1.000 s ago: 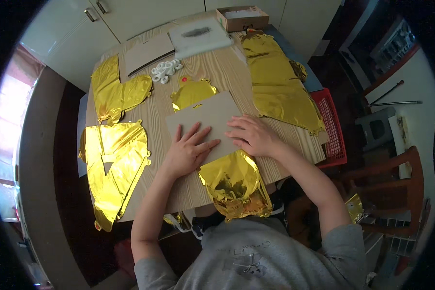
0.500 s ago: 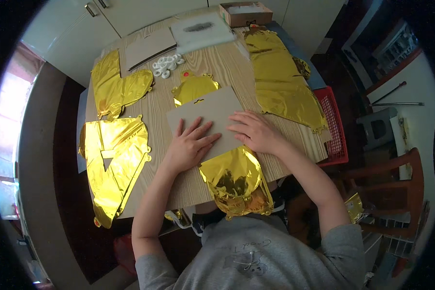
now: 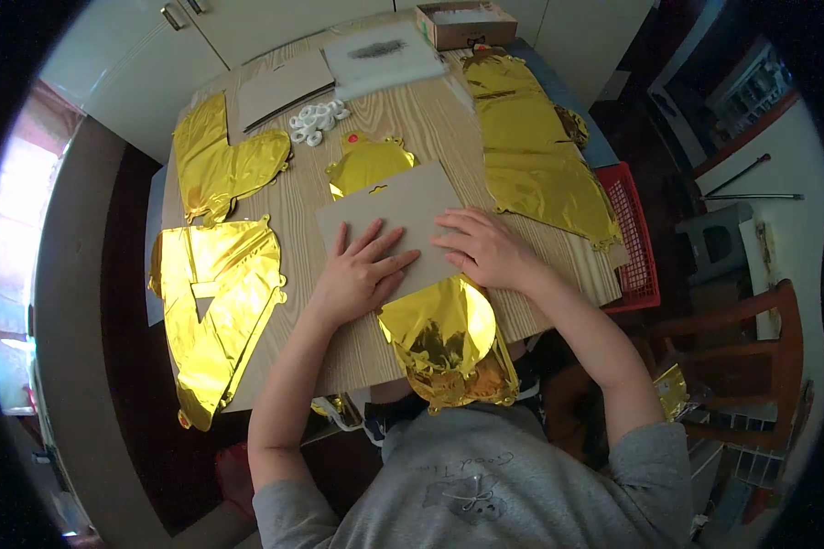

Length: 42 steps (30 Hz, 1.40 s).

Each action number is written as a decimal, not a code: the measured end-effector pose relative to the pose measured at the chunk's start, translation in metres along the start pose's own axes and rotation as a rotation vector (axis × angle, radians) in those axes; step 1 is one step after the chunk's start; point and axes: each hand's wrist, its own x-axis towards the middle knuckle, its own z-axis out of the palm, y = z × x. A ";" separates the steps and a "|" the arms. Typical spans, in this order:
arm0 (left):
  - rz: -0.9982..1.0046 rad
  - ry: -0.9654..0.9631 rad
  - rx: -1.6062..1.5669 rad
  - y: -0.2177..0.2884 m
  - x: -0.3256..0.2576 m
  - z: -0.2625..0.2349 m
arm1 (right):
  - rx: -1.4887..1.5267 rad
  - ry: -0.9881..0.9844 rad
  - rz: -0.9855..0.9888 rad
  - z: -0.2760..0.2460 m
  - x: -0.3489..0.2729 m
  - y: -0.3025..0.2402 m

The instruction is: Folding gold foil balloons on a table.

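A grey cardboard sheet (image 3: 398, 212) with a small hang slot near its far edge lies on top of a gold foil balloon (image 3: 441, 334). The balloon's far end shows beyond the card, with a red spot on it; its near end droops over the table's front edge. The middle of the balloon is hidden under the card. My left hand (image 3: 362, 273) rests flat on the card's left part, fingers spread. On the card's right edge lies my right hand (image 3: 485, 247), its fingers stretched out and slightly bent. Neither hand grips anything.
More flat gold foil balloons lie at the left (image 3: 224, 293) and right (image 3: 536, 142) of the wooden table. Toward the back are white rings (image 3: 317, 121), stacked cardboard sheets (image 3: 287, 89), a clear plastic bag (image 3: 384, 59) and a cardboard box (image 3: 465, 32). A red basket (image 3: 634, 240) stands at the right.
Hardly anything differs. Both hands stay pressed on the card, which has barely shifted.
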 end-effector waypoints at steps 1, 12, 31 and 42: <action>-0.001 -0.007 -0.007 0.001 0.000 -0.002 | 0.001 -0.011 0.001 -0.001 -0.001 0.000; 0.022 -0.061 0.029 0.003 0.001 -0.007 | -0.009 -0.100 0.012 -0.005 0.000 0.000; -0.001 -0.081 0.029 0.004 0.000 -0.007 | -0.017 -0.221 0.045 -0.011 -0.004 0.002; 0.263 -0.510 0.114 -0.005 0.047 -0.042 | -0.024 -0.231 0.036 -0.014 -0.004 0.002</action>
